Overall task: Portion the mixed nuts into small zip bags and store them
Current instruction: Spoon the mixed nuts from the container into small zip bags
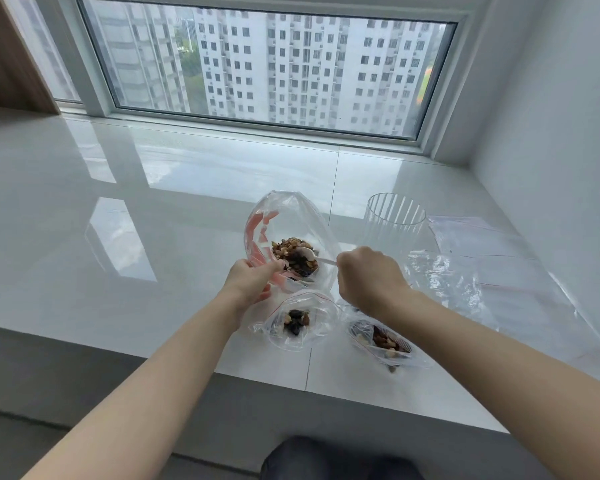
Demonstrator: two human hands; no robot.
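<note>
Mixed nuts (293,256) sit in a large clear bag (291,216) on a glossy white ledge (153,188), between both hands. The left hand (248,280) pinches the bag's near left rim. The right hand (368,275), just right, grips a white spoon (309,254) dipped in the nuts. Two small zip bags (297,322) holding nuts lie nearer.

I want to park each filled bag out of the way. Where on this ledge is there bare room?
Free: the ledge left of the big nut bag, and the strip between it and the window. Crowded: the near edge, with two small bags, and the right, with the clear cup and flat empty bags.
</note>
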